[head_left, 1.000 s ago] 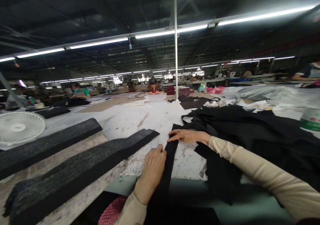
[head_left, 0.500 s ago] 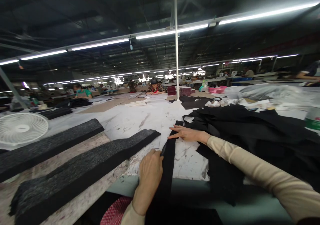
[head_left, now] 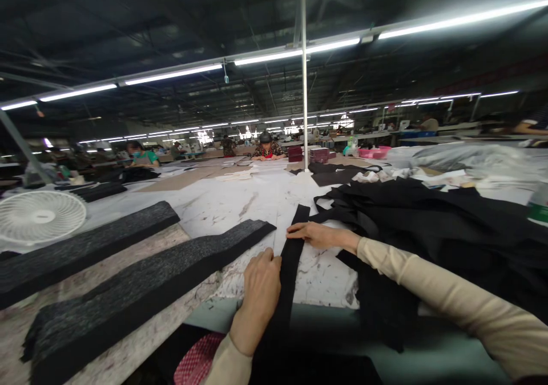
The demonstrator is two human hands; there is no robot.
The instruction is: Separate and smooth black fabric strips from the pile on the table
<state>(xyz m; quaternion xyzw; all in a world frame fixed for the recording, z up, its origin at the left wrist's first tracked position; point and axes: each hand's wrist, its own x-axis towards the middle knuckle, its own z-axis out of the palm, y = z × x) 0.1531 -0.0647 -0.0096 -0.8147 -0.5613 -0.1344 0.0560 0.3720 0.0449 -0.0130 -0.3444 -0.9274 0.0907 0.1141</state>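
Observation:
A long black fabric strip [head_left: 293, 262] runs from the white table covering down over the near edge toward me. My left hand [head_left: 262, 285] is closed on the strip's left edge, its fingertips mostly hidden behind the knuckles. Farther up the strip, my right hand [head_left: 317, 235] reaches across from the right with its fingers drawn together, pinching at the left edge. The strip's far end lies flat just beyond that hand. Beside my right forearm spreads a big heap of black fabric pieces [head_left: 428, 219].
Two stacks of black strips, a nearer stack [head_left: 149, 276] and a farther stack [head_left: 94, 242], lie on the left. A white fan [head_left: 40, 217] stands at far left. A white pole [head_left: 305, 82] rises from the table [head_left: 222, 202]. Across it sits another person [head_left: 266, 148].
My right hand's spread fingers have come together at the strip's edge. The left hand has moved slightly up and right, and the strip's top end has shifted left and shows more.

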